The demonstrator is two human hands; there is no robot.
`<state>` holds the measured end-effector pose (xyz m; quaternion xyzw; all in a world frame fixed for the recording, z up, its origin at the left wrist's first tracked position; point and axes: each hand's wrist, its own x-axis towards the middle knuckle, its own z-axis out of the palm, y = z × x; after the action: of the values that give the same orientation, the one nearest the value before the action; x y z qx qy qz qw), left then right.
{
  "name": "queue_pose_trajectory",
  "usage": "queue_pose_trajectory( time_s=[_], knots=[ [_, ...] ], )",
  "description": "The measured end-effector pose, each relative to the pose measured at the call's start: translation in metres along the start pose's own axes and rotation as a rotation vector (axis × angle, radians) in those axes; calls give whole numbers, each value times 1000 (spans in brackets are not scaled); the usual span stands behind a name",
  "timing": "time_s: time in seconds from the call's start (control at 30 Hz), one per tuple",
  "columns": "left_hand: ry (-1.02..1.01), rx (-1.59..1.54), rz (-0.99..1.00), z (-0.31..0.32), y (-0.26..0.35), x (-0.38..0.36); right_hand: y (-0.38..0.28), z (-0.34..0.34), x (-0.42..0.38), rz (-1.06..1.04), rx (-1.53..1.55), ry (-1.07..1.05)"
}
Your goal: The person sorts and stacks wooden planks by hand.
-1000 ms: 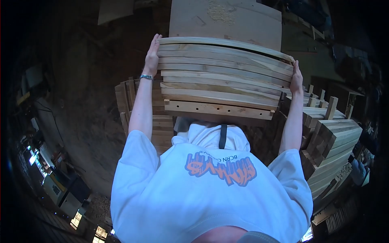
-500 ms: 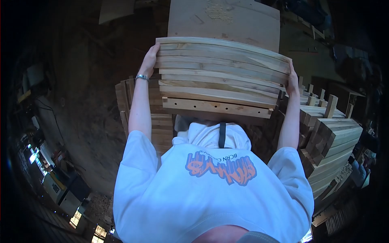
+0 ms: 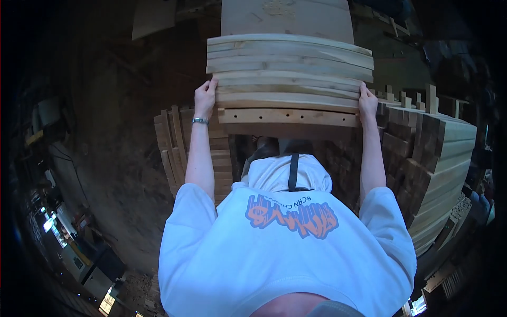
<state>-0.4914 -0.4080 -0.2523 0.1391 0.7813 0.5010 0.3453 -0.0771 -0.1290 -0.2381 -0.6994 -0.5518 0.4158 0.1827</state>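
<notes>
Several pale wooden boards (image 3: 290, 64) lie side by side across the bench in front of me, their long edges running left to right. My left hand (image 3: 205, 99) is closed at the left end of the nearer boards (image 3: 288, 91), its fingertips against their end. At the opposite end, my right hand (image 3: 368, 101) grips in the same way, thumb and fingers pressed together. The farther boards stick out a little past the nearer ones at both ends. Just on my side of the boards is a wooden rail (image 3: 289, 116) with a row of dark holes.
Beyond the boards, a flat bench surface (image 3: 288, 24) carries some wood shavings. A tall stack of thick timber (image 3: 449, 140) stands at the right, with upright pieces on top. Another wood stack (image 3: 169, 145) stands low on the left. My legs are below the rail.
Both hands have come closer to me, from the ends of the farther boards to the ends of the nearer ones. The nearer and farther boards now sit more out of line.
</notes>
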Motion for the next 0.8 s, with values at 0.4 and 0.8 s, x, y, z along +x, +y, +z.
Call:
queue_pose_trajectory(
  time_s=[0.4,0.8],
  knots=[
    [-114,-193,-181,-22,-9,-46,24,-33,-17,161,158,-341],
    [52,1099,846,194,118,20,-53,152,-172,-1018,-371,226]
  ],
)
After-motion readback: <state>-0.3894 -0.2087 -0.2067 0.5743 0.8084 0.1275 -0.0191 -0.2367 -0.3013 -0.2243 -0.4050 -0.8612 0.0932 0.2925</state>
